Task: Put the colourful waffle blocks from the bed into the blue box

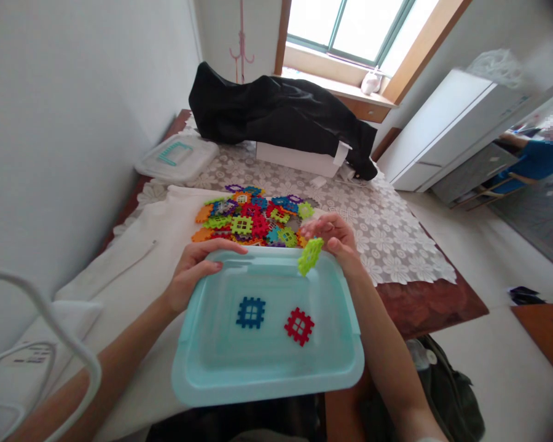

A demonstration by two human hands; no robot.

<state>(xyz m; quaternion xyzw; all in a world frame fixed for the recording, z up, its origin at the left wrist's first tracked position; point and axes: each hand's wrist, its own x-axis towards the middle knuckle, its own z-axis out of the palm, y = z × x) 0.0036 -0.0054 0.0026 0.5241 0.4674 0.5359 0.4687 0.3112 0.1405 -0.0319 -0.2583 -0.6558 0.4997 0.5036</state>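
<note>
A light-teal plastic bin (212,394) is tilted toward me at the table's front edge. My left hand (191,267) is closed on its far left rim, thumb inside. In the bin lie a blue notched square building piece (251,313) and a red one (299,326). Over the far right rim, my right hand (336,236) has its fingers apart. Just below its fingers a lime-green building piece (310,256) hangs tilted in the air; it looks apart from the fingertips. Behind the bin spreads a pile of mixed-colour building pieces (242,225).
A lace cloth (387,245) covers the table. At the back sit a clear lid with a teal handle (177,153) and a white box (295,161) under black cloth (276,110). A white cable (69,337) loops at left. A person in blue (541,161) is far right.
</note>
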